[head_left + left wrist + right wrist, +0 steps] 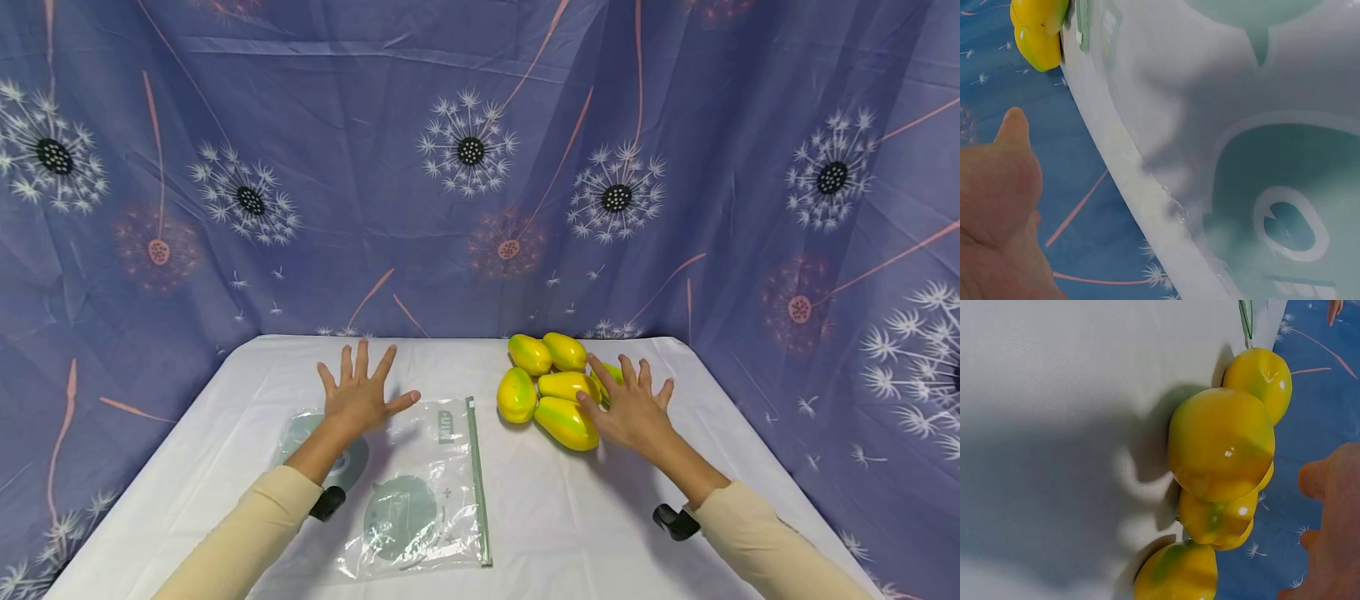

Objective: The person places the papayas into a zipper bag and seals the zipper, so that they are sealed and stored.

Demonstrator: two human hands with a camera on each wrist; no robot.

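My left hand is spread with straight fingers above a clear plastic zip bag and holds nothing. The bag lies flat, printed with grey-green shapes, its green zip strip running down the right side. Several glossy yellow-green fruits, shaped like mangoes or papayas, lie grouped right of the bag. Over their right edge, my right hand is also spread and empty, overlapping part of the group and partly hiding one fruit. In the right wrist view, the hand appears beside the fruits.
A white cloth covers the table. Blue fabric with dandelion prints hangs behind it and along both sides. Dark wrist straps show at both cuffs.
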